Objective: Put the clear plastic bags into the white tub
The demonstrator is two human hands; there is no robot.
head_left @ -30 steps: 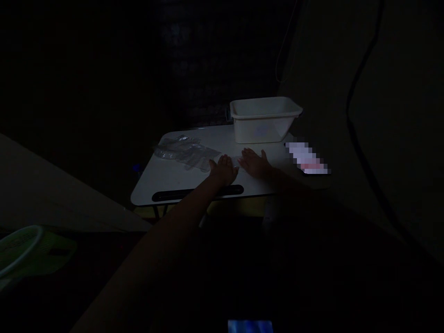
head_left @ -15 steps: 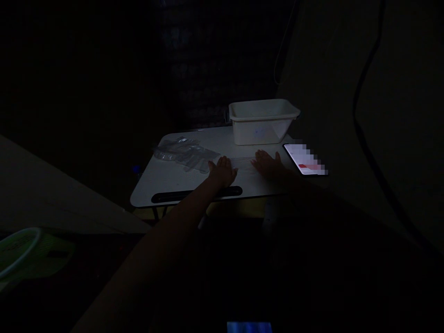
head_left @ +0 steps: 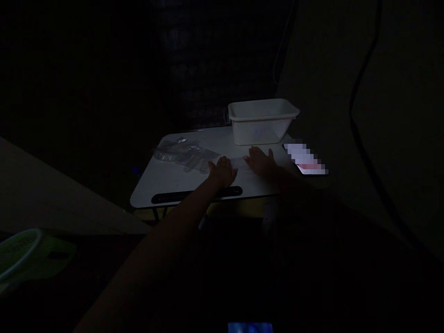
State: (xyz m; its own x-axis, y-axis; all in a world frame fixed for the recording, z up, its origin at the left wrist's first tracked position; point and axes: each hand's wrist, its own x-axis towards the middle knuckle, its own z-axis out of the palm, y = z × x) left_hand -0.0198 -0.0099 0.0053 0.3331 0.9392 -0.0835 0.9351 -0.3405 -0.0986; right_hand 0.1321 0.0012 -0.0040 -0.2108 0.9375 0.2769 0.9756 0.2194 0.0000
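Observation:
A clear, crinkled plastic bag (head_left: 189,153) lies spread over the left and middle of a small white table (head_left: 144,190). My left hand (head_left: 223,172) rests flat on the bag's right part, fingers out and pointing away from me. To the right, my right hand (head_left: 260,162) lies low over the tabletop with its fingers spread, at the right end of the thin plastic. Neither hand grips anything. The dim light hides exactly where the plastic ends between the two hands.
A white plastic tub (head_left: 262,132) stands at the table's back right. A lit phone (head_left: 305,159) lies at the right edge. Near the front edge is a black slot (head_left: 169,198). A green basket (head_left: 52,259) sits low on the left.
My right hand has moved a little to the left, closer to my left hand. My left hand and the bag have stayed in place.

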